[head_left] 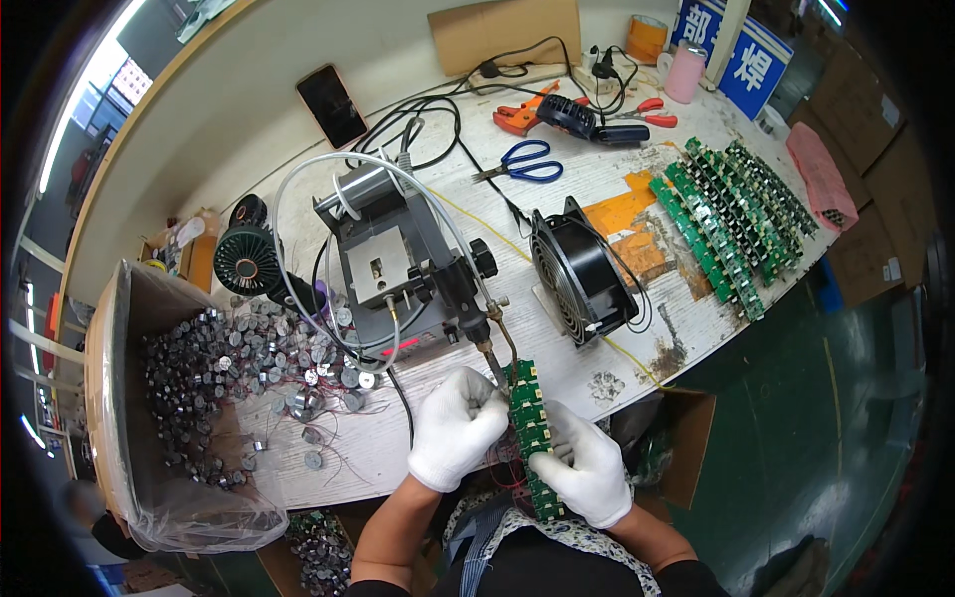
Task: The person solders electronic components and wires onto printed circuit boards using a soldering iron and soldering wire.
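We see our right grip point(584, 468) clamped on a green board strip point(530, 438), which runs up between both gloves. Our left grip point(456, 426) is closed beside the strip's top, just under the iron tip point(494, 366). Beyond stand a fan point(577, 274) and loose motors point(269, 363) on the desk point(637, 328).

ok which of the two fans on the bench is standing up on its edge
The black square-framed fan, right of the soldering fixture, stands on edge with its grille facing sideways. The round dark green fan by the box of small metal parts faces upward instead.
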